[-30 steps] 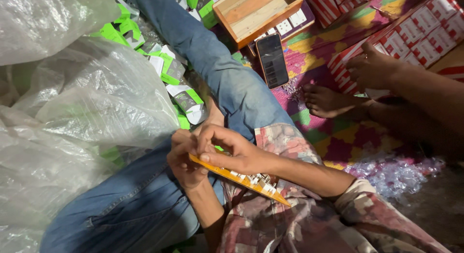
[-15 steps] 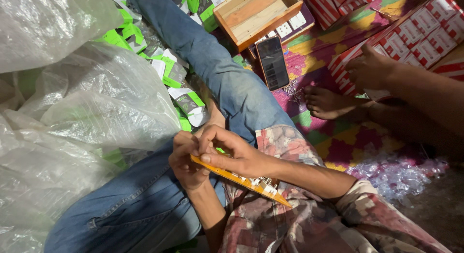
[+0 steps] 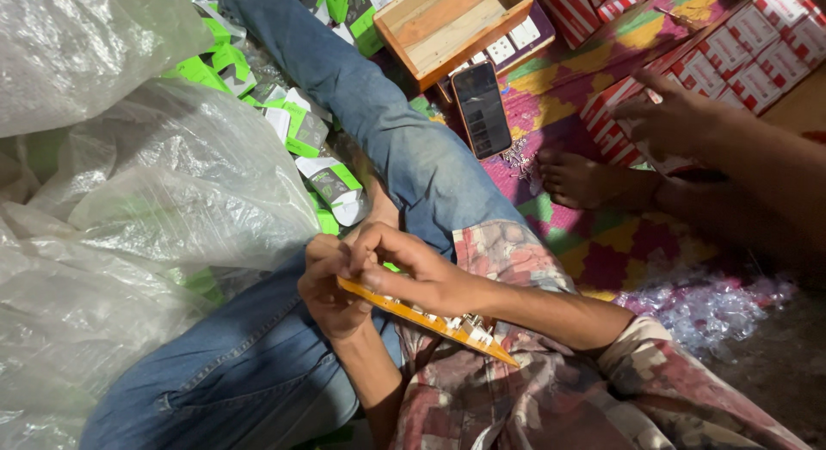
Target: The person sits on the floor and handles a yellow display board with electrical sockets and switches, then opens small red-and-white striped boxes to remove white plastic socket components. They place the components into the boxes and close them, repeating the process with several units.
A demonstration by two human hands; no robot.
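Note:
A long narrow orange strip board (image 3: 430, 317) with small white parts at its right end lies across my lap. My left hand (image 3: 331, 286) grips its left end from below. My right hand (image 3: 404, 265) lies over the strip, fingers curled on its top edge near the left end. Both hands rest above my knees in blue jeans (image 3: 258, 364). Whatever sits between my fingertips is hidden.
Big clear plastic bags (image 3: 129, 183) fill the left. Green and white small boxes (image 3: 323, 179) lie beside my leg. A wooden tray (image 3: 452, 24) and a dark phone (image 3: 482, 110) lie ahead. Another person's hand (image 3: 671, 119) and foot (image 3: 581, 179) are among red and white boxes (image 3: 757, 63).
My hands stay on the strip almost unmoved. The other person's hand at the right has shifted slightly on the red and white boxes.

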